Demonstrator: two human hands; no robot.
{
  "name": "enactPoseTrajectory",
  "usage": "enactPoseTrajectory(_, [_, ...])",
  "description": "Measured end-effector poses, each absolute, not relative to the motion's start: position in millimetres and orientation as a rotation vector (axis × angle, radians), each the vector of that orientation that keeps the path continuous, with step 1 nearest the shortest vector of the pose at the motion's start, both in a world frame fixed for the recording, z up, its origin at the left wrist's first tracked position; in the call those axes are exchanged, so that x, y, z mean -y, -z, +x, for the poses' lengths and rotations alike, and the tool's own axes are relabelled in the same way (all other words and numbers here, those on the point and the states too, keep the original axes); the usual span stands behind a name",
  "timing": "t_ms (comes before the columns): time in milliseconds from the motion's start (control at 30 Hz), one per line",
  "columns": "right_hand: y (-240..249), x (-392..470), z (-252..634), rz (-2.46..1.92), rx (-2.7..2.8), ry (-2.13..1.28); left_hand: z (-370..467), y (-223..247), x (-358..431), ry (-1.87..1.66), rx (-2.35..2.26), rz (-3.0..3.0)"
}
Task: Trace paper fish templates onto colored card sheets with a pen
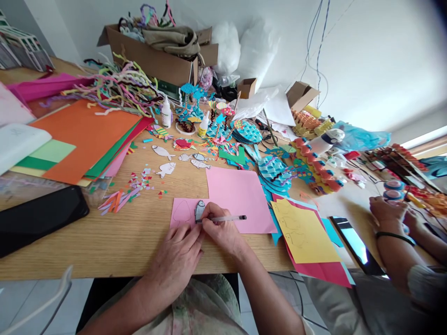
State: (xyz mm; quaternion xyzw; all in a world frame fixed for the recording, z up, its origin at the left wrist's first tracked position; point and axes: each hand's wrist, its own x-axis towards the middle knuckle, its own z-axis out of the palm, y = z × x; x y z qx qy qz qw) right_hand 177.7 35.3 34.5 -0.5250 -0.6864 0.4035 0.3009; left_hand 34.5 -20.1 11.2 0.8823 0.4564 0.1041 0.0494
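- At the front edge of the wooden table (118,246), the right hand (223,232) is clamping its fingers around a pen (228,217), whose writing end is pointing at the small fish cutout (199,210).
- The fish cutout is lying on the narrower left part of the pink paper (240,200), just beside a drawn outline (182,211).
- The left hand (178,253) is spreading flat, thumb apart from the fingers, its fingertips pressing the paper's near edge.
- Beyond the hands, pale fish cutouts (166,169) and paper scraps (139,181) are lying about.
- Rightward, a yellow sheet (307,232) is resting over red paper (323,268); farther right, another person's hands (389,211) are working.
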Motion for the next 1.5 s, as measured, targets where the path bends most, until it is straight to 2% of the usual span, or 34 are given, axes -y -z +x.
enactPoseTrajectory(700, [-43.6,-48.1,178.2,-1.3,1.961,-1.176,31.2,-8.8,20.3,-0.372,-1.367,2.731])
enactPoseTrajectory(967, [-42.4,-46.8,181.2,-1.261,1.787,-1.247,32.2,-14.6,18.6,-0.304,-1.364,2.688])
enactPoseTrajectory(1133, [-39.0,-33.9,194.4,-1.288,1.386,-1.039,33.3,-17.2,20.2,-0.281,-1.376,2.677])
enactPoseTrajectory(1333, [-26.0,-9.3,208.0,-1.449,1.673,-0.718,23.9,-17.8,12.9,-0.49,-1.314,2.628])
enactPoseTrajectory(1500, [-14.1,0.7,202.6,-1.5,1.662,-0.655,16.0,-39.1,-25.7,-0.674,-1.332,2.375])
